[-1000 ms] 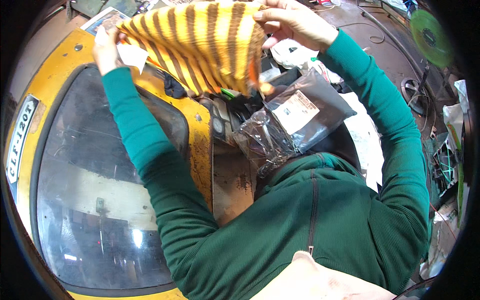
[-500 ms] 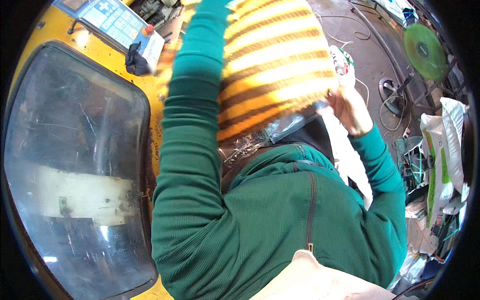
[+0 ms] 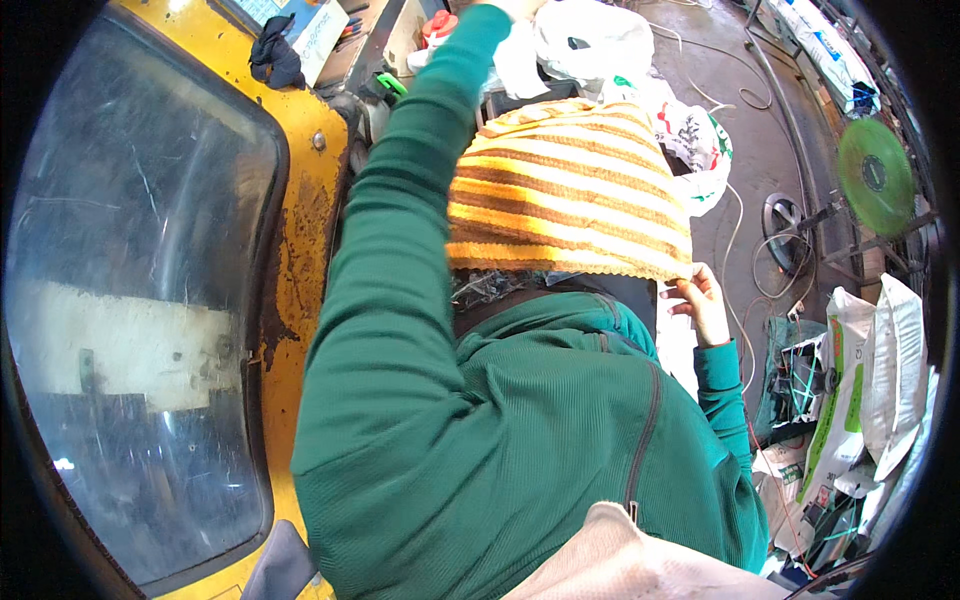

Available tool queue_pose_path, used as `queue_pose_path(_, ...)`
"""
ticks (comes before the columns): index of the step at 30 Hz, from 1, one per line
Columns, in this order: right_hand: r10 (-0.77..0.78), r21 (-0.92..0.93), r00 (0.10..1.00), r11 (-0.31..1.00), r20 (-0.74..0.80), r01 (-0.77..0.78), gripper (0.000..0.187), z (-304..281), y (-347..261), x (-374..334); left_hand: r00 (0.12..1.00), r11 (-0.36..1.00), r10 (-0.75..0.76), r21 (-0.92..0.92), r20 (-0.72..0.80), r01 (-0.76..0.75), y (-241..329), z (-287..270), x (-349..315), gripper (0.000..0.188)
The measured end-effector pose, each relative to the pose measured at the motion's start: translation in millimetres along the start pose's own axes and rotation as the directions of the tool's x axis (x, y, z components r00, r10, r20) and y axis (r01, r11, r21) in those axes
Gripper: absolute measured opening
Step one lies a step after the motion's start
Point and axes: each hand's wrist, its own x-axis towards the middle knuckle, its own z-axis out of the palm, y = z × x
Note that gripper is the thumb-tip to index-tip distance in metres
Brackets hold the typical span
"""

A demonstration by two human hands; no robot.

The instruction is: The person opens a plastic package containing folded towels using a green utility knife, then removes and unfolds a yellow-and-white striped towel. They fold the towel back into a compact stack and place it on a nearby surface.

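Note:
A yellow, orange and brown striped cloth (image 3: 570, 200) is spread in front of my body, its near edge running almost straight across. My right hand (image 3: 703, 302) pinches its near right corner between thumb and fingers. My left arm stretches far forward past the cloth's left side, covering part of it. At the upper edge, my left hand (image 3: 515, 7) is mostly cut off and its fingers do not show; it is close to a white plastic bag (image 3: 600, 42). Crinkled clear plastic (image 3: 490, 287) shows under the near edge of the cloth.
On the left stands a yellow machine (image 3: 305, 200) with a large window (image 3: 150, 230) and a black cloth (image 3: 275, 52). A red-capped container (image 3: 438, 28) is beyond my left forearm. Sacks (image 3: 890, 370), cables and a green disc (image 3: 877, 175) are on the right.
The striped cloth has come down and lies flatter, uncovering white bags behind it. My right hand has moved down with its corner; my left hand is at the top edge. The view has shifted.

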Motion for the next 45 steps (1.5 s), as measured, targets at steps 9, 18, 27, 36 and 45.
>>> queue_pose_path(9, -0.707, -0.656, 0.619, 0.292, 0.343, 0.696, 0.034, 85, -86, 7, 0.793, 0.689, -0.275, 0.464, -0.544, 0.557, 146, 177, -327, 0.027)
queue_pose_path(18, -0.674, -0.476, 0.342, -0.017, 0.654, 0.879, 0.037, 235, -94, 63, 0.742, 0.532, -0.403, 0.523, -0.536, 0.666, 126, 209, -394, 0.036)
queue_pose_path(27, -0.613, -0.536, 0.398, -0.049, 0.682, 0.843, 0.017, 257, -86, 81, 0.863, 0.914, -0.383, 0.003, -0.330, 0.406, 72, 212, -424, 0.032)
queue_pose_path(36, -0.723, -0.046, 0.659, 0.666, 0.207, 0.745, 0.007, 240, -113, 68, 0.809, 0.934, -0.340, -0.271, -0.480, 0.232, 81, 219, -420, 0.028)
queue_pose_path(45, -0.728, -0.174, 0.603, 0.581, 0.327, 0.795, 0.007, 260, -102, 41, 0.784, 0.981, -0.160, -0.182, -0.600, 0.061, 77, 239, -399, 0.029)
